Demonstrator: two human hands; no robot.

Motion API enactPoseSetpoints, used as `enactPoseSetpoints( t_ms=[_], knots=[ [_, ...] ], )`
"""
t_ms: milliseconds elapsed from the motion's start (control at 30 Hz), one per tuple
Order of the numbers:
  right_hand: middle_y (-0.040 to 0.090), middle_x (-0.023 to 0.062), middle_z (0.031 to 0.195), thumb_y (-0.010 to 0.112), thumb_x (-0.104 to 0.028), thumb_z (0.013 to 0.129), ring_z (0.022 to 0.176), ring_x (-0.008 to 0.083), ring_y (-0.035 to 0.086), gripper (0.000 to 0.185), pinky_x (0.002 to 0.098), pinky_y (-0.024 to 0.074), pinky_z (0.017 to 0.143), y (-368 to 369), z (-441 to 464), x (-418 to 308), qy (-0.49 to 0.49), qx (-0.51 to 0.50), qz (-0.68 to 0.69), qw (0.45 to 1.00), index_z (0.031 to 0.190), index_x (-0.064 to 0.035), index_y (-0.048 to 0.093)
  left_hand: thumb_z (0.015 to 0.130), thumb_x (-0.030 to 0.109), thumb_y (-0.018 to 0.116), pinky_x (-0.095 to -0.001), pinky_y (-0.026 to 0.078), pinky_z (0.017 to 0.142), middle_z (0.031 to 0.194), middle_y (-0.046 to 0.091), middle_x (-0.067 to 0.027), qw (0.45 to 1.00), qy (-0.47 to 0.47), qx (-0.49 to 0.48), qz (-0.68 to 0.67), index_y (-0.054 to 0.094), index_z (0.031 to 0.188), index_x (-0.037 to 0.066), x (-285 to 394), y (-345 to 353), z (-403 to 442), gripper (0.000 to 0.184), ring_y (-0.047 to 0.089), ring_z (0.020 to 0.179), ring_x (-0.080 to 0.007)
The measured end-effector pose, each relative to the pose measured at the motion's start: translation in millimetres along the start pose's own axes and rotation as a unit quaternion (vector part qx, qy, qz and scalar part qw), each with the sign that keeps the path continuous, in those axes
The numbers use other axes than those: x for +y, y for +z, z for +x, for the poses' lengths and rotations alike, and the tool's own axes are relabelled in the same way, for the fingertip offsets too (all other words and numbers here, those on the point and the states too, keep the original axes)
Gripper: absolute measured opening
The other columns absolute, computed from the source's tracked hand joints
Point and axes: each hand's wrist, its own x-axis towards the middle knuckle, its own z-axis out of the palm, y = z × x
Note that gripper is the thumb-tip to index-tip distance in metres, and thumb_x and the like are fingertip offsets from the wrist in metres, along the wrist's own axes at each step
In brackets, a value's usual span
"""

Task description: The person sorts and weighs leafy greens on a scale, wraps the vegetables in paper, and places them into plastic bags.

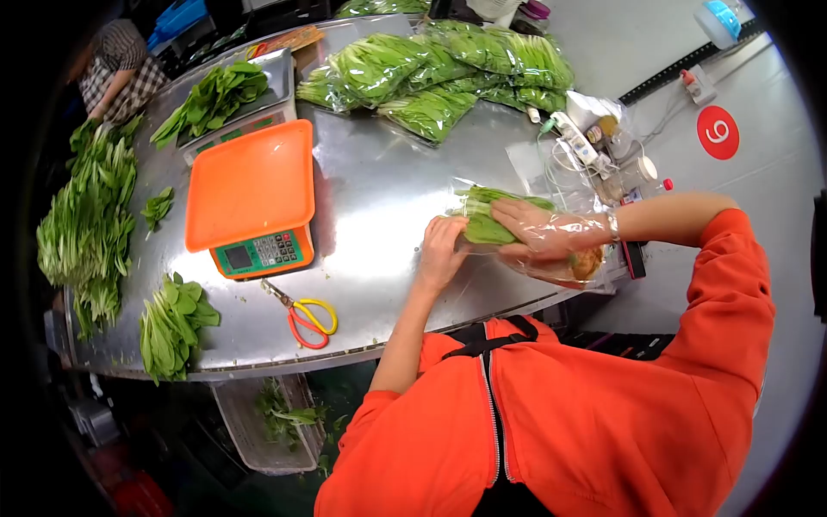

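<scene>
A bunch of leafy greens [484, 226] lies in a clear plastic bag [564, 269] at the table's near right side. My right hand [541, 231] is wrapped over the greens from the right, and glossy plastic covers part of it. My left hand [442, 250] grips the left end of the bag, its fingers curled against the film. To the left lie scissors [301, 317] with one red and one yellow handle. Beyond them stands an orange-topped weighing scale [251, 194] with nothing on its pan.
Bagged greens [448, 69] are piled at the back. Loose greens [90, 215] heap along the left, with a smaller bunch [175, 326] nearer. A second scale holds greens [215, 99]. Power strip [575, 138] and cables sit right. A crate [250, 431] stands below; another person [121, 73] is far left.
</scene>
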Motion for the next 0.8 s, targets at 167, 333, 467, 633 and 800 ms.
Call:
enactPoseSetpoints(
  t_ms=[167,333,467,633,800],
  knots=[
    [0.037,0.0299,0.122,0.047,-0.028,0.085,0.116,0.0395,0.037,0.05,0.0405,0.0314,0.097,-10.1,-28.2,10.4,-0.057,0.084,-0.029,0.994,0.115,0.011,0.037,0.065,-0.001,0.065,-0.0481,0.028,0.098,0.093,0.06,-0.0026,0.998,-0.041,-0.02,-0.032,0.05,0.085,0.008,-12.5,3.8,-6.6,0.026,0.056,0.091,-0.0215],
    [0.054,0.0275,0.092,0.046,-0.022,0.084,0.087,0.0398,0.054,0.034,0.0419,0.0429,0.076,-12.0,3.5,17.8,0.018,-0.027,0.155,0.987,0.102,0.0062,0.045,0.069,0.003,0.065,-0.0511,0.023,0.1,0.113,0.054,-0.0119,0.999,-0.041,0.027,-0.016,0.05,0.115,0.011,49.8,5.7,20.5,0.05,0.053,0.103,-0.0252],
    [0.054,0.0274,0.093,0.047,-0.02,0.082,0.088,0.0399,0.052,0.03,0.0429,0.0423,0.074,-18.8,-3.2,6.1,0.095,-0.128,0.098,0.982,0.095,0.0066,0.048,0.076,0.006,0.057,-0.0456,0.036,0.092,0.104,0.06,-0.0096,0.985,-0.038,-0.094,-0.139,0.054,0.113,0.012,23.5,26.5,13.1,0.037,0.057,0.098,-0.0252],
    [0.045,0.025,0.114,0.047,-0.017,0.083,0.106,0.0374,0.044,0.037,0.0394,0.0405,0.085,-5.0,-22.8,23.5,-0.063,0.048,0.098,0.992,0.113,0.0044,0.04,0.08,0.002,0.051,-0.0468,0.033,0.095,0.101,0.061,-0.0074,0.993,0.007,-0.058,-0.101,0.059,0.106,0.012,24.5,10.2,26.6,0.029,0.058,0.095,-0.0239],
    [0.035,0.0223,0.128,0.047,-0.011,0.085,0.124,0.0329,0.03,0.047,0.0379,0.0297,0.101,-12.1,-50.2,7.7,-0.057,0.087,0.134,0.986,0.127,0.0017,0.031,0.08,0.002,0.05,-0.0487,0.026,0.099,0.107,0.059,-0.0057,0.991,0.098,-0.072,-0.054,0.057,0.109,0.013,41.2,-1.4,34.7,0.032,0.055,0.102,-0.0209]
  ],
)
